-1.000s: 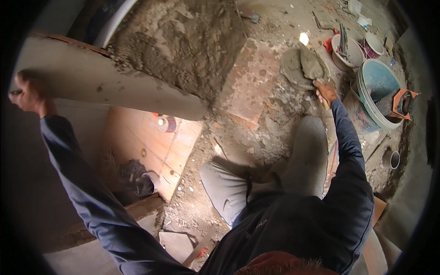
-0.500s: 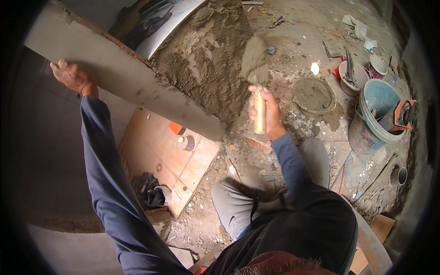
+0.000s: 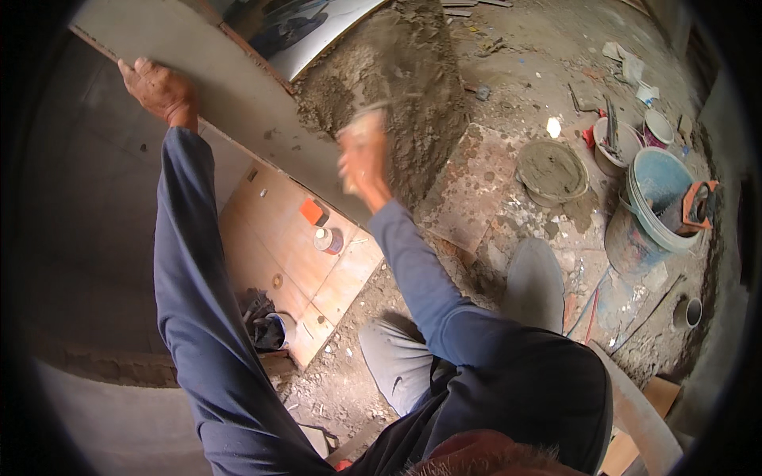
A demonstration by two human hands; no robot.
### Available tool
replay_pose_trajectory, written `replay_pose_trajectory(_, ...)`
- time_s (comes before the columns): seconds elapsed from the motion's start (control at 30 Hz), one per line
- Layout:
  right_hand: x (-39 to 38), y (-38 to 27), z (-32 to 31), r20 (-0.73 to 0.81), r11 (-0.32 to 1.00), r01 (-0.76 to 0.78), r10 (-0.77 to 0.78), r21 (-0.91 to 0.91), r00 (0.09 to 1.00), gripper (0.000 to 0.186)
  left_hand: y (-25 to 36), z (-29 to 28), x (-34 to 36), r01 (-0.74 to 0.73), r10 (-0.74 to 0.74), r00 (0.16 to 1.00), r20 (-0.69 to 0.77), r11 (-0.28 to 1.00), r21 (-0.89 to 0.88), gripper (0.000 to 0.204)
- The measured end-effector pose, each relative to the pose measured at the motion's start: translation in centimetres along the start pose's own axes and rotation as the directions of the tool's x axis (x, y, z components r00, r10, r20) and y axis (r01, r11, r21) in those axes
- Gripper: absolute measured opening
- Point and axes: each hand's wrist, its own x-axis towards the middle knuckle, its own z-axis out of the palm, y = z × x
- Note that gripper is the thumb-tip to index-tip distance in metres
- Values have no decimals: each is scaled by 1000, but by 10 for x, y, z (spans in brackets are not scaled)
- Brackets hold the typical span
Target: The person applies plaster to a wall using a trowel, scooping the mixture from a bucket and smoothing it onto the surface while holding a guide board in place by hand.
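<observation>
The head-worn camera looked steeply down from behind and above the left hand (image 3: 164, 93) and the right hand (image 3: 367, 159) — near enough to show both whole, wide enough to reach the floor (image 3: 544, 91) beyond and to their right.

Bldg. site: wet mortar (image 3: 551, 168), bucket (image 3: 629, 236), debris-strewn flr. (image 3: 520, 67)

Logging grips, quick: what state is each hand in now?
Left hand: open, resting on the grey ledge.
Right hand: closed around a motion-blurred trowel.
</observation>
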Motion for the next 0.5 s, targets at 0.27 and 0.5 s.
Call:
replay_pose_trajectory(0.27, -58, 48, -105, 265, 974, 161, -116, -157, 957, 36, 49, -7, -6, 165, -167, 986, 2, 976, -138, 35)
replay_pose_trajectory(0.5, 21, 60, -440, -188, 575, -189, 61, -796, 980, 47, 52, -11, -13, 219, -219, 975, 27, 975, -24, 45)
